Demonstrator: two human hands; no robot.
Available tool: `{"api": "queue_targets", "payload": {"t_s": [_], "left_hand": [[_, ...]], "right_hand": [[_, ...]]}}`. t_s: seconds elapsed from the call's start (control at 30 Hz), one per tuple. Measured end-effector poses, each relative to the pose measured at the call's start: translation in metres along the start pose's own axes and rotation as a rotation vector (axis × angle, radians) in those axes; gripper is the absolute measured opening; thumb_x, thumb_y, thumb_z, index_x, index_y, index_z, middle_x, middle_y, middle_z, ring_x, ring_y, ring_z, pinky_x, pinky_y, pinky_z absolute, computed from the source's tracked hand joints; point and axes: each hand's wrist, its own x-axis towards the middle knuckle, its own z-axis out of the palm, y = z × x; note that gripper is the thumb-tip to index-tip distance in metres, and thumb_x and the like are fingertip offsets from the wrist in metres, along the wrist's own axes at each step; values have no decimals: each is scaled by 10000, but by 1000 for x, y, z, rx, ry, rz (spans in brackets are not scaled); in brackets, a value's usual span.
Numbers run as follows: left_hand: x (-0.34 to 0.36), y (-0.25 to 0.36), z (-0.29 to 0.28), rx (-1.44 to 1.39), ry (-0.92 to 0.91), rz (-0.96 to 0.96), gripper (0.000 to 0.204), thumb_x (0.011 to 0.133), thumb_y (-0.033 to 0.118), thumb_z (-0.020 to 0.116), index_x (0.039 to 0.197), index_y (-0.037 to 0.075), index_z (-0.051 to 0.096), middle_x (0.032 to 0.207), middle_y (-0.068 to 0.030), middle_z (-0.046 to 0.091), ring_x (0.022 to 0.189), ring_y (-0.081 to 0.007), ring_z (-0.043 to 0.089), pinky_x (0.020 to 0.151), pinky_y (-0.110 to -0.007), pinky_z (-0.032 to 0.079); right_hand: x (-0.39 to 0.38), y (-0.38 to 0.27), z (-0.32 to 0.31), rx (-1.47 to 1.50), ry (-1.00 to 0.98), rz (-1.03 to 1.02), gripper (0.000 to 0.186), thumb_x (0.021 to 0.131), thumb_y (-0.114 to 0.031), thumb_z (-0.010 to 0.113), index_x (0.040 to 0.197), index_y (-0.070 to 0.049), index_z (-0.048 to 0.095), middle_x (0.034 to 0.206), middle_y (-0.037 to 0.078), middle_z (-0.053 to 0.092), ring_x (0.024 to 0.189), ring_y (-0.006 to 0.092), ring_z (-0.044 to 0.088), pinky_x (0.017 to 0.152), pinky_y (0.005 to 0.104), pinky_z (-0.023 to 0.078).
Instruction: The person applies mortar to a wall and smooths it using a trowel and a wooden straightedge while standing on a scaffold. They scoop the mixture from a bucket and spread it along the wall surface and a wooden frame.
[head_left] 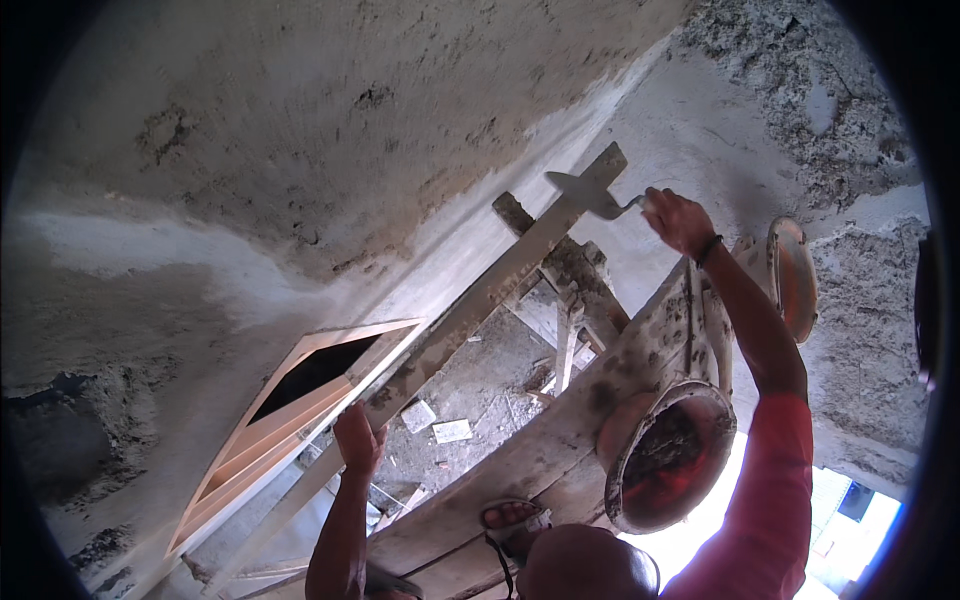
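Observation:
A long, flat mortar-smeared straightedge board [480, 305] runs diagonally along the wall from lower left to upper right. My left hand [358, 440] is closed on its lower part. Up at the right, my right hand [680, 222] grips the handle of a pointed trowel [597, 194]. The trowel's grey blade lies across the board near its upper end; whether they touch I cannot tell. Most fingers of my left hand are hidden behind the hand itself.
Wooden scaffold planks [575, 440] cross below my arms. On them stand a round basin [612, 450] with dark mortar and another round pan [797, 285]. A wooden window frame [240, 440] is at the left. White broken pieces [452, 431] lie on the floor far below.

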Motion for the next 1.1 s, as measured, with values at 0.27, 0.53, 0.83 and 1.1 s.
{"api": "queue_targets", "payload": {"t_s": [0.27,0.53,0.83,1.1], "left_hand": [[-3,0,-2,-3,-22,-40,695,632,193,795,1205,12,446,1019,-191,538,926,-374,521,803,-482,400],[3,7,0,24,3,-25,644,628,177,790,1162,7,473,970,-184,547,917,-382,529,788,-482,408],[4,4,2,-17,12,6,680,620,170,793,1189,16,455,995,-191,539,920,-383,521,792,-488,398],[10,10,7,-55,19,23,708,621,177,796,1211,12,442,1000,-180,536,922,-373,514,794,-483,387]], "right_hand": [[13,-36,-12,151,-15,-2,351,896,-299,528,1154,-66,475,798,184,628,712,335,647,625,449,533],[19,25,9,-51,-191,293,317,906,-299,511,1122,-69,475,750,192,644,689,372,648,605,478,539],[13,63,16,-107,-314,431,302,909,-326,493,1072,-72,475,863,230,648,777,405,644,671,500,533],[18,78,16,-246,-303,465,302,903,-316,489,1063,-59,495,823,187,659,725,369,660,641,502,531]]}}
